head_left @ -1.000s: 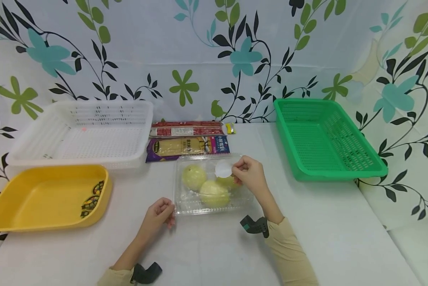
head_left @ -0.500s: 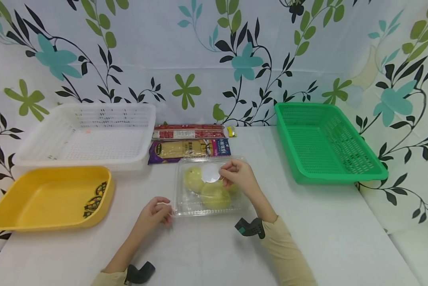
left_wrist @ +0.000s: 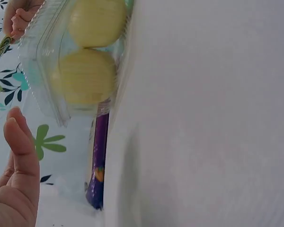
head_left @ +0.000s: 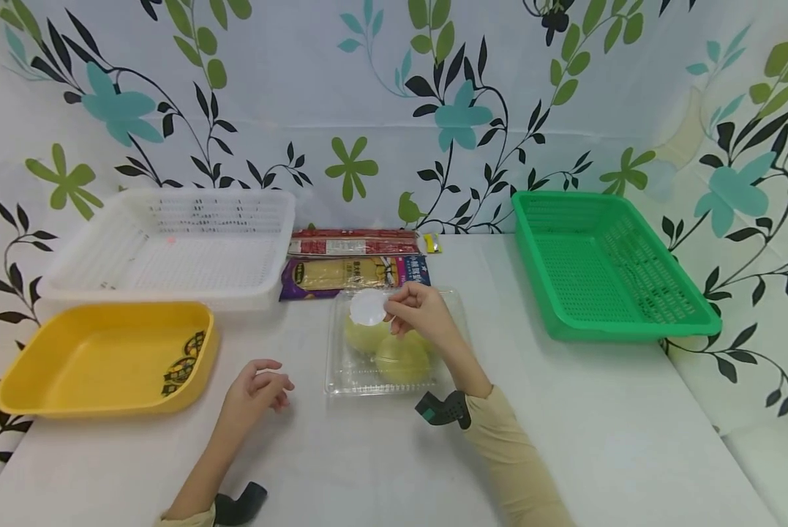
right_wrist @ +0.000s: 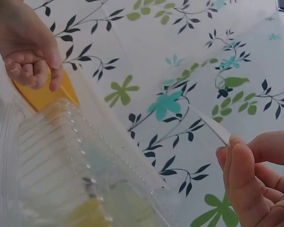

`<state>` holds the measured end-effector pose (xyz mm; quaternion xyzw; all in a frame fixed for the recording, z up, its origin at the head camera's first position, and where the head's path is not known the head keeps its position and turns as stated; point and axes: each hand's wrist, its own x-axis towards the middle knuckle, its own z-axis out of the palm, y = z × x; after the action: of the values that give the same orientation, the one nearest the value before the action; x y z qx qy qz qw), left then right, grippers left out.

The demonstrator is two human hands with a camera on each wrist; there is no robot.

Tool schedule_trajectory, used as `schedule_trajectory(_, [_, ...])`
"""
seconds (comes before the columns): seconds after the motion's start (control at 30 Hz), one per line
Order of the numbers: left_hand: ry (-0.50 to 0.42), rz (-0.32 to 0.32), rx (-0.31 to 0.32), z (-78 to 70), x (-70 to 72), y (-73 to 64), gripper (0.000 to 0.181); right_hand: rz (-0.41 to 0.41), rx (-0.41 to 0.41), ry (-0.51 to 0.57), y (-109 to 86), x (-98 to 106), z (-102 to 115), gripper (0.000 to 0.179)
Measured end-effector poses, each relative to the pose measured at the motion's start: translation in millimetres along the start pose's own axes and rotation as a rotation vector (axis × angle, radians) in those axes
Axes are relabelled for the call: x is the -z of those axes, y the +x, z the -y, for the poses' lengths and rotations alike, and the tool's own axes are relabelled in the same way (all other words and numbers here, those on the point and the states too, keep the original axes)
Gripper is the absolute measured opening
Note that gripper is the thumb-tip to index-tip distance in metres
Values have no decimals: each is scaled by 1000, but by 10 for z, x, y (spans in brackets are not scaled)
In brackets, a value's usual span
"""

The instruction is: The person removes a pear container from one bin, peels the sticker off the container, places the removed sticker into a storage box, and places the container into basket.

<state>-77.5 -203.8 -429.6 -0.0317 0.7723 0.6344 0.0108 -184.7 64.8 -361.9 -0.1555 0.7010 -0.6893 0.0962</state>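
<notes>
A clear plastic clamshell box (head_left: pixel 394 380) lies on the white table with three pale yellow round fruits (head_left: pixel 402 358) inside; the left wrist view shows two of the fruits (left_wrist: pixel 85 75). My right hand (head_left: pixel 415 312) hovers over the box's far edge and pinches a round white sticker (head_left: pixel 368 307), seen edge-on as the sticker (right_wrist: pixel 214 127) in the right wrist view. My left hand (head_left: pixel 257 388) rests on the table left of the box, apart from it, fingers loosely curled and holding nothing.
A yellow tray (head_left: pixel 51 395) sits front left, a white perforated basket (head_left: pixel 170 252) behind it. Two flat food packets (head_left: pixel 354 258) lie behind the box. A green basket (head_left: pixel 604 267) stands at the right. A floral cloth covers the wall.
My left hand let go of the box's near-left corner and drew back to the left. My right hand carried the white sticker leftward across the box.
</notes>
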Motion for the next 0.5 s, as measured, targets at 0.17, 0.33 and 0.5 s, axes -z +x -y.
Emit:
schedule_trajectory(0.17, [22, -82, -110, -60, 171, -75, 26, 56, -16, 65, 98, -162, -19, 12])
schedule_trajectory(0.33, [35, -153, -172, -19, 342, -128, 25, 92, -33, 102, 178, -337, -47, 11])
schedule_trajectory(0.5, [-14, -289, -199, 386, 536, -106, 43, 111, -44, 96, 241, -514, -26, 9])
